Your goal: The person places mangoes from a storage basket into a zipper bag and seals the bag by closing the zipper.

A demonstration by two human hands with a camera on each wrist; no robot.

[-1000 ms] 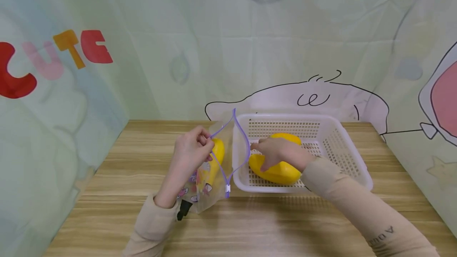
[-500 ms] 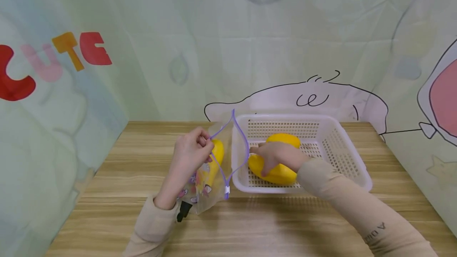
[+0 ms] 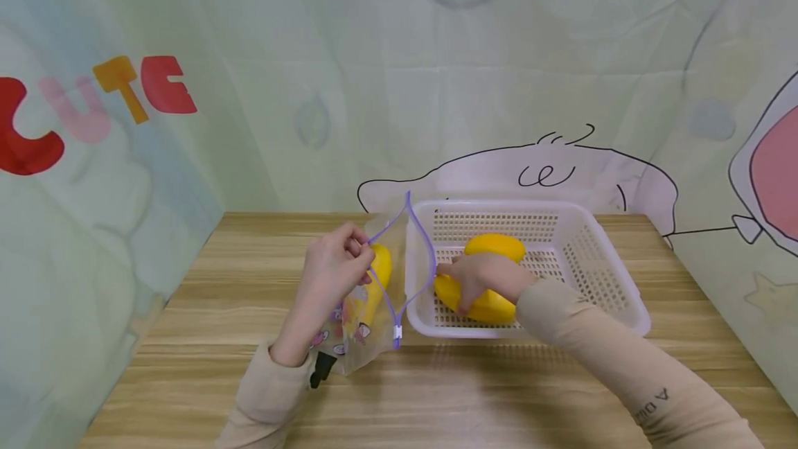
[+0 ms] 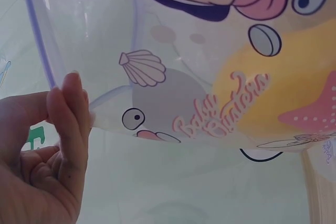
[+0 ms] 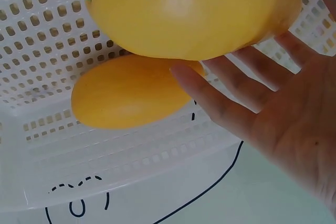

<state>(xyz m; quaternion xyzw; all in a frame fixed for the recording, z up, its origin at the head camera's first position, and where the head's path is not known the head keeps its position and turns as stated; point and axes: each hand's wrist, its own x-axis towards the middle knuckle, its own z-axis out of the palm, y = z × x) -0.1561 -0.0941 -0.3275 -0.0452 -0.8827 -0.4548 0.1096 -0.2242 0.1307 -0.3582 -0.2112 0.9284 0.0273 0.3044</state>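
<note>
My left hand [image 3: 337, 262] pinches the upper edge of a clear zip bag [image 3: 355, 348] with cartoon prints, its purple-trimmed mouth spread wide towards the basket. Inside the bag is a yellow mango [image 3: 378, 286]. My right hand [image 3: 483, 277] reaches into a white plastic basket [image 3: 499, 331] and holds the nearer mango [image 3: 492, 308], thumb on the near side and fingers on the far side. In the right wrist view this mango [image 5: 189, 11] shows a green stem nub. Behind it lies another mango [image 5: 128, 95], near the fingertips.
A white slider [image 3: 397, 332] sits at the near end of the bag's zip. Basket and bag stand side by side on a wood-grain table [image 3: 449, 393]. A printed cloth backdrop [image 3: 280, 123] rises behind the table and along both sides.
My right hand has shifted slightly nearer on the front mango, uncovering more of the back one, which moved a little left early on. The left hand and bag have stayed put.
</note>
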